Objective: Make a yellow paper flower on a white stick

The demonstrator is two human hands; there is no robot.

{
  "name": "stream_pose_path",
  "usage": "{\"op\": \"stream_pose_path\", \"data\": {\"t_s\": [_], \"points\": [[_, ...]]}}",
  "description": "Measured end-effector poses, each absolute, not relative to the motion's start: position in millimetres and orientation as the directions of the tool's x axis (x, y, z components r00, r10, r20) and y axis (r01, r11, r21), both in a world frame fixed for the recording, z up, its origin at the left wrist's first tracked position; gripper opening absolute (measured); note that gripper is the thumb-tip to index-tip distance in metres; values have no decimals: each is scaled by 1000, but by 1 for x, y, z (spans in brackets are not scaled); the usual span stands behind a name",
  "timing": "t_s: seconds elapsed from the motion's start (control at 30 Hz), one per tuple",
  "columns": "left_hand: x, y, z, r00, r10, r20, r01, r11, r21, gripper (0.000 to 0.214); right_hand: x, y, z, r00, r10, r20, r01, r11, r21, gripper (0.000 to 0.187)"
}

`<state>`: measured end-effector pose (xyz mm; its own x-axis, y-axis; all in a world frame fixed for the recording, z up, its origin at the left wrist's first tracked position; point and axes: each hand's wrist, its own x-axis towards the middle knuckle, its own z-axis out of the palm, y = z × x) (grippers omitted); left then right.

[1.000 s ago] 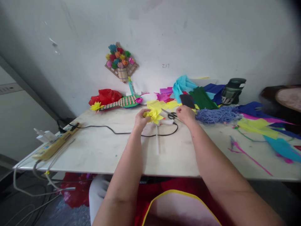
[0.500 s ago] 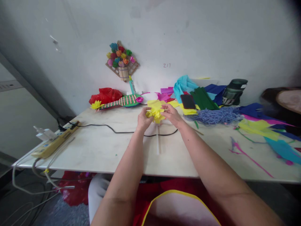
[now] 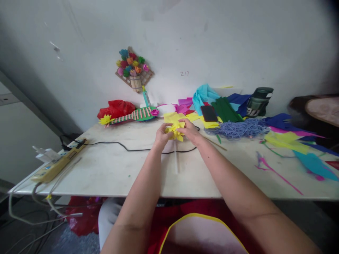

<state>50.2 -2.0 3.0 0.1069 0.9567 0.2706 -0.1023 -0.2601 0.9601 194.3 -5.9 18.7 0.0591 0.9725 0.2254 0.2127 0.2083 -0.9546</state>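
Observation:
A yellow paper flower (image 3: 176,132) is held between my two hands above the middle of the table. My left hand (image 3: 162,135) pinches its petals from the left side. On the right, my right hand (image 3: 190,130) grips the petals with thumb and fingers. Below the flower a pale, whitish stick (image 3: 176,162) points down toward the table's front edge; where it meets the flower is hidden. Just behind my hands lies a sheet of yellow paper (image 3: 173,116).
A yellow power strip (image 3: 50,169) sits at the left, its black cable (image 3: 119,144) crossing the table (image 3: 100,176). Behind are a green paper-covered instrument shape (image 3: 144,114) and a glue bottle (image 3: 146,98). To the right lie a phone (image 3: 208,113), blue strands (image 3: 238,128) and a dark jar (image 3: 259,102).
My right hand's fingers have shifted lower and closer around the flower, and the petals look turned slightly. The view has swung a little to the right.

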Motion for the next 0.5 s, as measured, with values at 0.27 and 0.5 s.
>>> {"op": "stream_pose_path", "data": {"t_s": [0.27,0.5], "points": [[45,-2,11,283,958,50,-279,33,960,41,197,-2,16,77,974,215,251,189,-949,47],[36,-2,12,434,899,60,-293,78,953,54,201,-3,17,60,971,231,244,210,-947,44]]}}
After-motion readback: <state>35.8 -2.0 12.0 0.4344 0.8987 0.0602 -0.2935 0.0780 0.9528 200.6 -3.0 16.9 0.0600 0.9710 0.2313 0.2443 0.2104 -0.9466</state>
